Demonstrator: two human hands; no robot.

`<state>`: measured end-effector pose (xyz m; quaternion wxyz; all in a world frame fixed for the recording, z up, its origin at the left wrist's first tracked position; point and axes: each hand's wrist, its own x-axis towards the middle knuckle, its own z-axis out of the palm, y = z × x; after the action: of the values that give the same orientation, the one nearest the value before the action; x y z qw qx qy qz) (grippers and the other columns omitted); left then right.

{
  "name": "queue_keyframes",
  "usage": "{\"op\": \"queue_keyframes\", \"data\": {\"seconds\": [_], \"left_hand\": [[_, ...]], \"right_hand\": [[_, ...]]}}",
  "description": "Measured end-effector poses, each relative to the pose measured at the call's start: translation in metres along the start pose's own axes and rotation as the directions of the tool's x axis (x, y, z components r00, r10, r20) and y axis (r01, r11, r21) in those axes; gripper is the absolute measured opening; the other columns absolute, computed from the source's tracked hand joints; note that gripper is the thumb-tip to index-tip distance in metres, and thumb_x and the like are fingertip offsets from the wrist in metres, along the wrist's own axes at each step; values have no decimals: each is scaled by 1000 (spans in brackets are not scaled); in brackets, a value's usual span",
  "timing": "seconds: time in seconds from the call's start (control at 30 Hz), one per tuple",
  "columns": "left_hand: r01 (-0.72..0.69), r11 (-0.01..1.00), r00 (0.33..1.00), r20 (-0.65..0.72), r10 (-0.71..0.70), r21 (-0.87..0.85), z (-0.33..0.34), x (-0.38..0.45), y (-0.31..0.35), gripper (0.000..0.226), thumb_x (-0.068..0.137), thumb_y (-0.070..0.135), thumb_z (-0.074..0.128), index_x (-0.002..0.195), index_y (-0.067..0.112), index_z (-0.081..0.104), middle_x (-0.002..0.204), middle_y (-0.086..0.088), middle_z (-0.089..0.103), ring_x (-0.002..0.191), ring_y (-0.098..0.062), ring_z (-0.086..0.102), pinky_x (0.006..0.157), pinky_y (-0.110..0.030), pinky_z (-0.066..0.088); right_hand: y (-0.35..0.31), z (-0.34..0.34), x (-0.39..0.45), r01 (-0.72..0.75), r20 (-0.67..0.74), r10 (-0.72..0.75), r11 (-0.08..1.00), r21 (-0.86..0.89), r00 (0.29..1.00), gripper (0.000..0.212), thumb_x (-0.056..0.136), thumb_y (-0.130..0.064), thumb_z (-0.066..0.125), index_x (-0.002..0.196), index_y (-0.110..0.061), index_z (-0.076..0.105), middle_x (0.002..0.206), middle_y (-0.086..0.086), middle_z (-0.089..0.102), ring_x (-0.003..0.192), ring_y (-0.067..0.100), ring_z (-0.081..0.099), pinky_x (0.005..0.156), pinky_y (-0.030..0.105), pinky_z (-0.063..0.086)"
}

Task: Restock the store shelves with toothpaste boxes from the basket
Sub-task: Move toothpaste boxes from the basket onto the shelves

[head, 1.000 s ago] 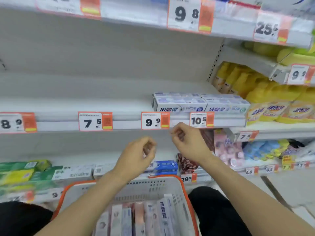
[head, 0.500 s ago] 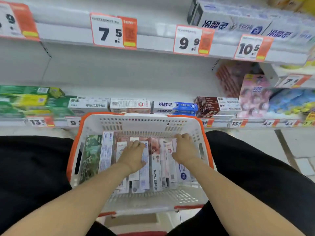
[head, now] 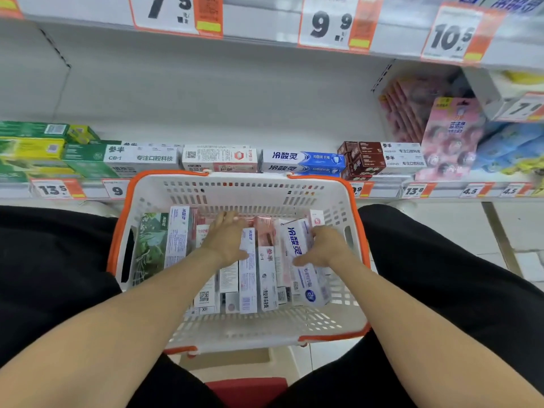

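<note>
right hand grips a white box, lifting it | left hand flat on boxes beside | basket still well stocked | shelf beyond mostly bare

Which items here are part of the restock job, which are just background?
Job:
- basket
- toothpaste boxes in it
- white-and-blue box gripped by right hand
- left hand resting on the boxes
- shelf with toothpaste rows

Background:
- price tags
- pink packs
- blue packs
- red stool
</note>
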<state>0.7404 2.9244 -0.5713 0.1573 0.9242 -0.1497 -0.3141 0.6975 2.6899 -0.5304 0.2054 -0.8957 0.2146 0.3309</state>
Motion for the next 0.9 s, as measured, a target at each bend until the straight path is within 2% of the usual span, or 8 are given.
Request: {"op": "queue_keyframes", "data": {"seconds": [0.1,0.17,0.27,0.37,0.47,0.63,0.7,0.9], "left_hand": [[-48,989,999,3,48,137,-7,0,10,58,80,43,79,124,12,56,159,-10,27,148,-33,14,122,-48,14],[-77,979,997,13,76,187,-13,-4,21,55,82,42,77,122,11,55,149,-10,42,143,-32,24,120,-44,21],[-82,988,996,32,78,131,-19,-9,31,51,87,32,75,127,12,51,132,-9,56,129,-33,45,98,-38,39],[-67,997,996,59,65,30,-24,-8,31,43,84,28,78,114,14,50,118,-8,60,109,-28,57,79,-34,44],[-80,994,985,150,90,-70,-32,-5,30,47,79,26,83,115,18,53,126,-6,55,114,-24,56,94,-35,48],[-182,977,935,329,136,112,-47,-10,36,81,84,16,78,152,25,36,157,-11,28,145,-32,33,118,-42,31],[-197,975,931,332,154,98,-48,-12,36,74,86,9,75,149,26,41,161,-14,19,146,-34,32,117,-39,34],[-221,966,948,263,180,135,-51,-14,35,33,90,14,72,121,19,61,139,-9,44,120,-28,53,98,-31,40]], "right_hand": [[-15,-10,1,48,40,-56,985,164,998,56,56,-39,94,100,-15,67,97,-1,72,89,17,68,80,34,57],[-22,-14,0,70,88,-97,961,269,991,54,56,-31,95,102,-17,70,101,-1,74,91,15,70,85,37,59],[-25,-17,-6,104,234,-141,981,162,962,56,55,-29,95,103,-15,71,105,0,73,97,18,68,91,41,57],[-17,-13,-13,106,392,-132,991,85,911,48,63,-23,93,103,-16,66,103,-4,71,96,18,67,84,35,58],[-5,-12,-14,86,454,-135,988,127,881,43,71,-20,90,106,-18,65,100,-7,69,97,19,66,81,32,59],[3,-13,-19,10,473,-127,971,240,872,61,73,-12,89,126,-13,58,120,1,69,108,22,68,89,45,59],[5,-9,-21,-3,473,-136,960,281,870,63,73,-14,89,127,-12,57,119,1,70,105,22,69,87,45,60],[12,-5,-28,7,455,-165,944,329,875,43,81,-23,83,117,-23,60,113,-4,70,106,22,67,95,46,56]]}}
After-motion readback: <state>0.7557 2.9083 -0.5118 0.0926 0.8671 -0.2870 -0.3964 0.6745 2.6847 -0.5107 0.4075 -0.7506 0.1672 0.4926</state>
